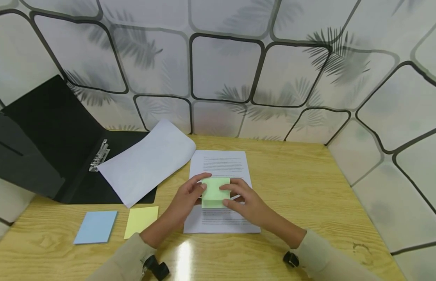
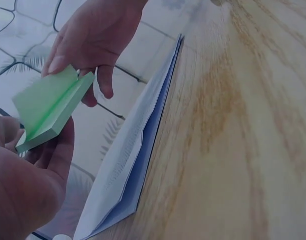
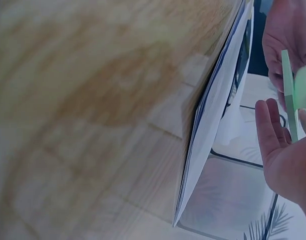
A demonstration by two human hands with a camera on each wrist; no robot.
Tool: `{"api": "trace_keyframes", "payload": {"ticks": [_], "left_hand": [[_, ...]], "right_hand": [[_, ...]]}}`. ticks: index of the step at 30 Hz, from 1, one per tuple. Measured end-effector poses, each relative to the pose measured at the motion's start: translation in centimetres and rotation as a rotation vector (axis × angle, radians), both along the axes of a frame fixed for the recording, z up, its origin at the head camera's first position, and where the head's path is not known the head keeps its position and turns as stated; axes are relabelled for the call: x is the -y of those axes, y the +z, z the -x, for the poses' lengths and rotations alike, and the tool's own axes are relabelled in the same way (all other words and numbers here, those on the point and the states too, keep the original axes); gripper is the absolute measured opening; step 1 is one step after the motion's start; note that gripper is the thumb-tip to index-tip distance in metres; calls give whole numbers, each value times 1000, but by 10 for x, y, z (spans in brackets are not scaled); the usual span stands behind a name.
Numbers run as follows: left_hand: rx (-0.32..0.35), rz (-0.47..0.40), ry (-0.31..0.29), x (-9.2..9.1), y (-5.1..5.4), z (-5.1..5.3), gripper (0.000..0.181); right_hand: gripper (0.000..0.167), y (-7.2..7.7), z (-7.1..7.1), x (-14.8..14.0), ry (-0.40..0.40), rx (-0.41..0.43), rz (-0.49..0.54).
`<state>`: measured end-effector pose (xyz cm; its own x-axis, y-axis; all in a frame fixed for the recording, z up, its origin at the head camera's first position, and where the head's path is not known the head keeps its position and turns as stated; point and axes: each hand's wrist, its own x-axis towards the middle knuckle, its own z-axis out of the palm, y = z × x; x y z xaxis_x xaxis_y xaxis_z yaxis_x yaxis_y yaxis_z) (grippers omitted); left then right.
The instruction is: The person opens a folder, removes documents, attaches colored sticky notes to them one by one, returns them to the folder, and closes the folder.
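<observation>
A green sticky note pad point(image 1: 215, 189) is held up between both hands, over a stack of printed sheets point(image 1: 221, 164). My left hand point(image 1: 187, 195) grips the pad's left side, thumb on top and fingers beneath. On the other side my right hand point(image 1: 247, 201) pinches the top note, which bends up from the pad in the left wrist view, its sticky end still on the pad point(image 2: 60, 117). The right wrist view shows the pad edge-on point(image 3: 288, 95), apart from the paper below.
At the left stands an open black binder point(image 1: 116, 136) with a metal clip; a loose white sheet point(image 1: 151, 160) lies across it. A blue sticky pad point(image 1: 96, 227) and a yellow one point(image 1: 142, 221) lie near the left forearm. A patterned wall point(image 1: 225, 70) closes off the wooden table's back.
</observation>
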<state>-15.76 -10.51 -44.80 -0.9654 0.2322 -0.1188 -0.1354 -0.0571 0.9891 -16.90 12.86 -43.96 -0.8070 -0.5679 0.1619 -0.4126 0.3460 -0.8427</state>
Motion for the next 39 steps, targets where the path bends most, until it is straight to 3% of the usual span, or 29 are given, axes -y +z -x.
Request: {"api": "trace_keyframes", "payload": {"ticks": [4, 9, 11, 14, 18, 22, 25, 27, 39], "left_hand": [[15, 1, -40, 2, -1, -1, 43], [-52, 65, -100, 1, -4, -2, 52], [-77, 78, -107, 0, -6, -2, 51], [-101, 99, -91, -3, -8, -3, 47], [-121, 130, -84, -4, -7, -4, 46], [-131, 146, -144, -3, -7, -6, 50], [-135, 133, -200, 0, -8, -7, 53], [-133, 117, -221, 1, -8, -7, 55], [-106, 151, -156, 2, -6, -16, 52]], "right_hand": [[20, -1, 0, 1, -102, 42, 35], [18, 0, 0, 3, -173, 43, 36], [14, 0, 0, 3, -167, -19, 20], [10, 0, 1, 2, -105, -198, -9], [28, 1, 5, 0, 9, -468, -67], [28, 1, 8, -2, 116, -560, -65], [26, 2, 9, -4, 127, -518, -36], [26, 2, 10, -5, 91, -475, -18], [22, 6, 16, -10, -86, -127, 31]]}}
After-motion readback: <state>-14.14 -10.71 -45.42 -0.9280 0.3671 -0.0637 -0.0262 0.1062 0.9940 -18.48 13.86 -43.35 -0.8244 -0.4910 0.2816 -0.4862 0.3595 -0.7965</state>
